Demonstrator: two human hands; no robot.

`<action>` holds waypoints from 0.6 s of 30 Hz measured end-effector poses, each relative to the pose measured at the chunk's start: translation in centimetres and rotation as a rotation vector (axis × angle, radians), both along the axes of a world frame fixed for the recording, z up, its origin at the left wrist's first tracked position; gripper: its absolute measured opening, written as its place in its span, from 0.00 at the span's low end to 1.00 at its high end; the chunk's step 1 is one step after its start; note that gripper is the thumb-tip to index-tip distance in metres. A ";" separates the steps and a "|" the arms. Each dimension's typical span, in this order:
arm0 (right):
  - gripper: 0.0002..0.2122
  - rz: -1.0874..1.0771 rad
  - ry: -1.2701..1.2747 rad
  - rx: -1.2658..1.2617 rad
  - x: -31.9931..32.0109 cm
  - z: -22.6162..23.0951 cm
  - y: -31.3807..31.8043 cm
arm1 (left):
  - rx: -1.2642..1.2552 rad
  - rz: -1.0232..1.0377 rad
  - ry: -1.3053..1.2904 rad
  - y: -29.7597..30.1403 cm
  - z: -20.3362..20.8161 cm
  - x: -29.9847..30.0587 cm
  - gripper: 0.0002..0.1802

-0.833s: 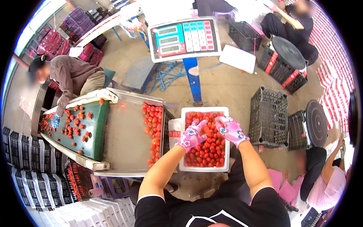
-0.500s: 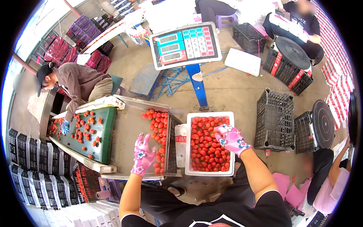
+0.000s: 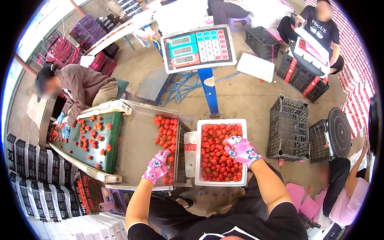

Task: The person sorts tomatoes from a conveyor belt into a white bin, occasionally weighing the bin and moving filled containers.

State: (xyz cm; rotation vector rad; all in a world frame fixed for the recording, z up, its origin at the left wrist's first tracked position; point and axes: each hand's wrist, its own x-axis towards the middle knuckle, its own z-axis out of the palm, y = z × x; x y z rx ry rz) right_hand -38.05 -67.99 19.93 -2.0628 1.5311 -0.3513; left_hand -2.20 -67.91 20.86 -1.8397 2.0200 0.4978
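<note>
My right hand (image 3: 243, 152), in a pink flowered glove, lies palm down over the cherry tomatoes (image 3: 218, 160) that fill a white foam box (image 3: 245, 176). Its fingers are slightly bent and apart, resting on the fruit. My left hand (image 3: 157, 167), gloved alike, reaches into a metal tray (image 3: 136, 140) left of the box. The left fingers stretch along the edge of a heap of cherry tomatoes (image 3: 168, 130) and seem to touch it; no tomato shows in their grasp. Beyond the box stands a scale display (image 3: 198, 49) on a blue post.
A green conveyor belt (image 3: 106, 138) carries tomatoes towards the tray; a person in brown (image 3: 88, 86) works beside it with blue gloves. On the right are a black crate (image 3: 289, 128) and a round black lid (image 3: 340, 132). A white foam lid (image 3: 255, 67) lies on the floor.
My left hand has come down and right to the heap in the tray, its fingers closer together. My right hand has shifted slightly left and nearer over the box. The scale reading has changed.
</note>
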 end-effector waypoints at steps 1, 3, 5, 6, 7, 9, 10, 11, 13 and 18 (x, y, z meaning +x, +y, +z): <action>0.12 0.013 -0.006 0.001 -0.3 -0.1 -0.2 | 0.008 0.018 0.022 0.1 -0.7 0.2 0.39; 0.12 0.037 -0.015 0.012 -0.6 -0.8 -0.4 | -0.057 -0.016 0.063 0.4 -2.1 1.1 0.33; 0.13 0.037 -0.015 -0.018 0.2 -1.4 -0.7 | -0.093 -0.036 0.155 1.4 -4.2 4.0 0.33; 0.13 0.029 0.004 -0.006 0.4 -1.1 -0.7 | -0.118 -0.079 0.172 1.5 -4.8 4.6 0.33; 0.13 0.015 0.023 0.002 0.3 -0.8 -0.6 | -0.117 -0.043 0.192 1.4 -4.3 3.7 0.33; 0.14 0.012 -0.006 0.010 -0.4 -0.9 -0.4 | -0.126 0.030 0.222 1.0 -3.0 1.5 0.33; 0.14 0.017 -0.012 -0.009 -0.4 -1.3 -0.4 | -0.107 0.065 0.242 0.7 -2.1 0.8 0.33; 0.14 0.021 -0.018 -0.026 -0.4 -1.7 -0.3 | -0.088 0.100 0.262 0.4 -1.4 -0.1 0.33; 0.14 0.033 -0.006 -0.013 0.2 -1.4 -0.3 | -0.117 0.161 0.334 0.1 -1.3 -0.7 0.33; 0.14 0.022 -0.018 0.001 1.1 -1.2 -0.4 | -0.156 0.186 0.403 0.0 -4.0 1.3 0.28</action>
